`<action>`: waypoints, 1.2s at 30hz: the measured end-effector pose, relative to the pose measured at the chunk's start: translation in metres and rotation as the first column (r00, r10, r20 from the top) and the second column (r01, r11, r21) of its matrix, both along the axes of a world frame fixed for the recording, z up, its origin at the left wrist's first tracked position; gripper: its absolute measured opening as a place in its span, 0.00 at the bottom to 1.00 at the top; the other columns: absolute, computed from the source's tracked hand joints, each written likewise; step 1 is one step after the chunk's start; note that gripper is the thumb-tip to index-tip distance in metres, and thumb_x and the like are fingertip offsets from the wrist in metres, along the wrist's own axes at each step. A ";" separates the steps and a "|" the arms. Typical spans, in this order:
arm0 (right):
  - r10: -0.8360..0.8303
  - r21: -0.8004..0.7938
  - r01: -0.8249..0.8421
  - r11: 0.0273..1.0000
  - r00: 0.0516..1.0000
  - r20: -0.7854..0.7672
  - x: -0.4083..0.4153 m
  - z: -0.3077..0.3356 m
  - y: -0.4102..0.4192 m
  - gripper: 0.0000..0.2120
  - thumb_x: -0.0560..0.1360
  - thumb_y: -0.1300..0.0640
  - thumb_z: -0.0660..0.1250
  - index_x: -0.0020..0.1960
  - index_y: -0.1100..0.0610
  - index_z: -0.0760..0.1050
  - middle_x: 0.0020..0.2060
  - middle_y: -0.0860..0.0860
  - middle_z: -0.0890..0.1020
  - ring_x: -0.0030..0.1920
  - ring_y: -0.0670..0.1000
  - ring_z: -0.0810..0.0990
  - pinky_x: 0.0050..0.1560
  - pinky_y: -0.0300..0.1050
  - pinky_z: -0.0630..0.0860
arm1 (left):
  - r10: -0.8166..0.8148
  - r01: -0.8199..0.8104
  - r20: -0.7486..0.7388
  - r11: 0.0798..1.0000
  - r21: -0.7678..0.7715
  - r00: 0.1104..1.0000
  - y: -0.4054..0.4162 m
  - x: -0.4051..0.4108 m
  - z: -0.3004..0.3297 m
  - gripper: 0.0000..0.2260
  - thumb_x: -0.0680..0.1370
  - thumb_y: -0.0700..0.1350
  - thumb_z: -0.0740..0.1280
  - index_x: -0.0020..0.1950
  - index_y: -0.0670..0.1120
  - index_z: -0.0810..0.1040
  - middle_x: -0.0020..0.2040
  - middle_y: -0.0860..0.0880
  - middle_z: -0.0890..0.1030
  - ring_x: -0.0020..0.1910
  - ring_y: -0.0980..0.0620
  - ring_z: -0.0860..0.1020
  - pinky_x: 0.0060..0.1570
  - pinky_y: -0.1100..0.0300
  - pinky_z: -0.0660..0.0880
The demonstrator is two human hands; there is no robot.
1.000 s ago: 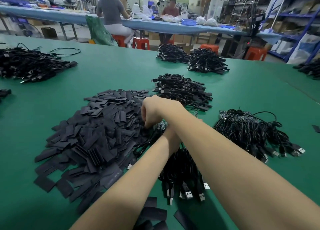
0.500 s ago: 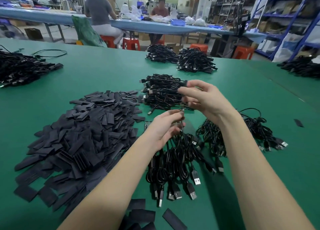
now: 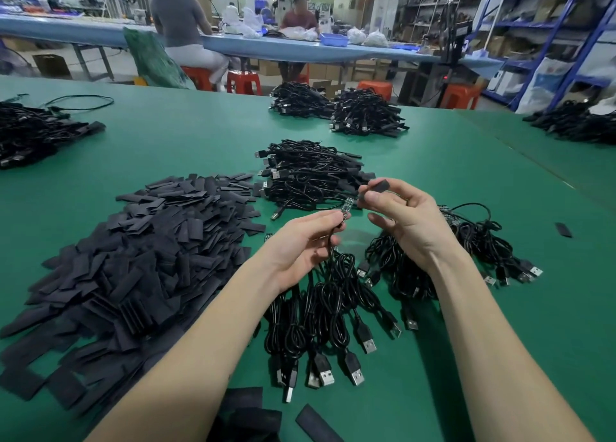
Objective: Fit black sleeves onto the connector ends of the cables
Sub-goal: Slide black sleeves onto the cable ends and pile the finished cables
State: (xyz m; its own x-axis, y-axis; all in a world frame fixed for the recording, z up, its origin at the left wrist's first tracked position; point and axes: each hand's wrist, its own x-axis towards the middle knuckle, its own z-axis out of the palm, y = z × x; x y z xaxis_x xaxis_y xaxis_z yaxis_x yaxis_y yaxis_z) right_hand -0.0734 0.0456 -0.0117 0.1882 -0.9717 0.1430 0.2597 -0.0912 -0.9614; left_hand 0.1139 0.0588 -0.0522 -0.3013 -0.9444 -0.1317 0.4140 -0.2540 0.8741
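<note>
My left hand pinches a black cable just below its small circuit-board connector end, which points up and to the right. My right hand pinches a black sleeve between thumb and fingers, a short gap to the right of and above the connector tip. The held cable hangs down into a bundle of black USB cables lying under my hands. A big heap of flat black sleeves lies to the left on the green table.
More cable bundles lie behind my hands, right of them, at the far middle, far left and far right. Loose sleeves sit at the near edge. Two people sit at a blue bench behind.
My right hand came back from the sleeve heap with a sleeve and rose beside the left. The left hand lifted a cable's connector end toward it.
</note>
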 end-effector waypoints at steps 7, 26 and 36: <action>0.004 -0.008 -0.004 1.000 1.000 0.024 0.004 0.000 0.002 0.08 0.64 0.59 0.78 0.43 0.52 0.85 0.48 0.54 0.88 0.47 0.47 0.86 0.43 0.37 0.80 | 0.004 -0.003 0.039 1.000 -0.021 0.999 0.002 -0.001 0.003 0.11 0.75 0.43 0.72 0.57 0.42 0.82 0.40 0.52 0.82 0.33 0.58 0.76 0.25 0.69 0.65; 0.253 0.046 -0.249 0.967 0.962 -0.102 -0.003 0.005 0.010 0.08 0.66 0.58 0.77 0.44 0.49 0.85 0.48 0.51 0.87 0.46 0.47 0.86 0.43 0.37 0.80 | -0.118 0.198 0.331 0.955 -0.222 0.936 0.002 0.023 0.022 0.08 0.71 0.44 0.74 0.48 0.44 0.84 0.36 0.52 0.82 0.33 0.58 0.75 0.30 0.69 0.66; 0.112 0.104 -0.118 0.988 0.992 0.057 -0.005 0.004 0.002 0.10 0.64 0.58 0.78 0.46 0.54 0.87 0.45 0.55 0.87 0.42 0.47 0.85 0.43 0.34 0.80 | 0.217 0.003 0.403 0.877 -0.480 0.889 0.001 0.011 0.021 0.09 0.74 0.41 0.77 0.50 0.48 0.80 0.41 0.47 0.86 0.41 0.51 0.85 0.40 0.65 0.78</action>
